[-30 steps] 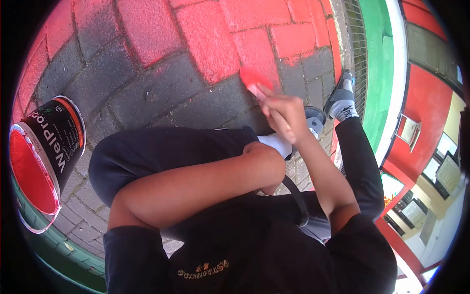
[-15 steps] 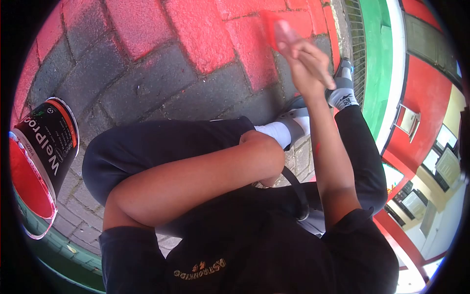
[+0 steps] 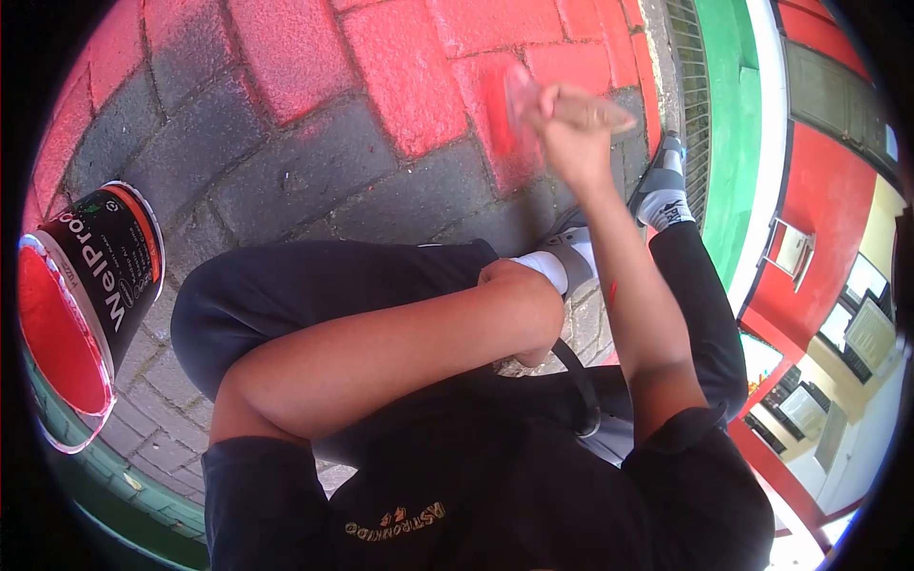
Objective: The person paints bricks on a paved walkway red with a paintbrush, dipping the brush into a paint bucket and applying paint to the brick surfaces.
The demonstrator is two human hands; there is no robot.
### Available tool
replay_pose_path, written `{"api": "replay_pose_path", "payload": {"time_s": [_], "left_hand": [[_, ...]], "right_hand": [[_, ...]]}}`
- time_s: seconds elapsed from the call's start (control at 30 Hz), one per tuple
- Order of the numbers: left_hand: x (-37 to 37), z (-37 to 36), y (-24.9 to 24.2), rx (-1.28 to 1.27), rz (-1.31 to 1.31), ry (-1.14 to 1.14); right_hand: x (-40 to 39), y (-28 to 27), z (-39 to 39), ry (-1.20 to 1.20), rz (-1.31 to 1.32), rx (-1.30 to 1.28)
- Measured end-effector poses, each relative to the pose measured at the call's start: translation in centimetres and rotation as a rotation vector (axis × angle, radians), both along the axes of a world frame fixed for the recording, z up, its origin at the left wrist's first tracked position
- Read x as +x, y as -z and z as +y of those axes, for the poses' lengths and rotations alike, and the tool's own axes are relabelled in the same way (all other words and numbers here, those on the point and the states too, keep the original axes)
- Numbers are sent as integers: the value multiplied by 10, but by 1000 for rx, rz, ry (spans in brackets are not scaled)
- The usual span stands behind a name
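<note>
My right hand (image 3: 576,124) is closed around a paintbrush (image 3: 503,112), whose red end is blurred by motion. The brush is over a paving brick (image 3: 514,171) partly covered in red paint. My left forearm lies across my bent leg, and my left hand (image 3: 524,358) is bent under at the wrist beside a black strap (image 3: 576,376); its fingers are mostly hidden. At the left stands a black paint bucket (image 3: 105,276) with red paint (image 3: 59,328) inside.
Red-painted bricks (image 3: 400,71) spread along the top, with dark grey unpainted bricks (image 3: 305,181) below them. My sandalled feet (image 3: 666,181) rest near a metal drain grate (image 3: 687,76). A green strip (image 3: 728,114) and a red wall (image 3: 819,219) stand at the right.
My right hand has moved down and slightly left in view with the brush, and its wrist has turned. My left hand stays beside the strap. The view has shifted slightly.
</note>
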State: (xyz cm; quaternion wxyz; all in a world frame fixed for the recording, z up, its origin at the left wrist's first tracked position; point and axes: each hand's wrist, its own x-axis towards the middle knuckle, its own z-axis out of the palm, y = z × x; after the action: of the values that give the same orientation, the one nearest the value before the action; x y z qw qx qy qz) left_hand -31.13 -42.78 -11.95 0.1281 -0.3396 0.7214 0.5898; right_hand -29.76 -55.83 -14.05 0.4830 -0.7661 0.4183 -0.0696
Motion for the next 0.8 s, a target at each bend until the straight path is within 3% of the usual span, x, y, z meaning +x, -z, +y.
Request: {"api": "replay_pose_path", "payload": {"time_s": [0.13, 0.27, 0.33, 0.47, 0.53, 0.7, 0.8], "left_hand": [[-1, -2, -3, 6, -12, 3], [1, -8, -3, 30, -16, 50], [7, -9, -7, 55, -22, 49], [2, -1, -5, -16, -20, 16], [-3, -3, -2, -15, -11, 40], [-15, -5, 17, 33, 11, 20], [-21, -6, 15, 21, -37, 19]], "right_hand": [[28, -7, -17, -24, -82, -118], [-36, 8, -1, -112, 51, -222], [-68, 2, 10, 5, 215, -92], [-66, -19, 19, 108, 226, 57], [-39, -7, 15, -143, 59, -192], [43, 10, -14, -81, -44, -176], [29, -3, -4, -11, -146, -111]]}}
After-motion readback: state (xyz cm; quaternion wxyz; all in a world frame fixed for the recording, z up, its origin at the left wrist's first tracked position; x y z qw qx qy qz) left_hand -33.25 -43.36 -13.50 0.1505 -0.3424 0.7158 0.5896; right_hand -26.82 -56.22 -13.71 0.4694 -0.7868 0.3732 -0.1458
